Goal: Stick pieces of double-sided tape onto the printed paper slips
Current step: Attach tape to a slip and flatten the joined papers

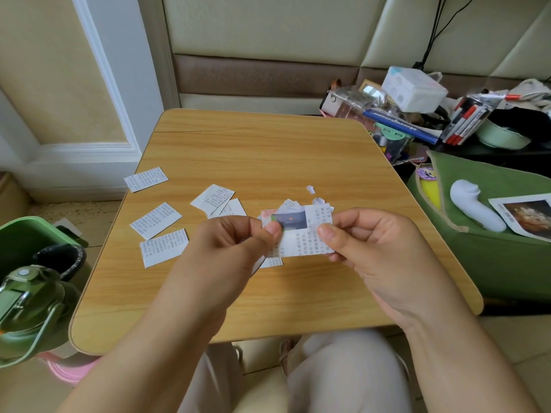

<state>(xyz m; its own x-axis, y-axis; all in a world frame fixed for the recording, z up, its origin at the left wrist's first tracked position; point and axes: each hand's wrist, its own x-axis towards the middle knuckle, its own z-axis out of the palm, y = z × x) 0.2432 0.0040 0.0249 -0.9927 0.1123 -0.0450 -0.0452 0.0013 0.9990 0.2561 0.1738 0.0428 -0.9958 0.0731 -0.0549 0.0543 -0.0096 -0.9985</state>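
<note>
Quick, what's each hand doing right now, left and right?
Left hand: pinching the left edge of the printed paper slip.
Right hand: pinching the same slip's right edge, above the table.

2 hands: left hand (238,242) and right hand (366,242), together pinching 1 printed slip with a picture (301,234). Left of the left hand lie 3 separate text slips (146,179) (155,220) (163,247). Just beyond the hands, 2 overlapping slips (216,201) and 2 small white scraps (310,189).
</note>
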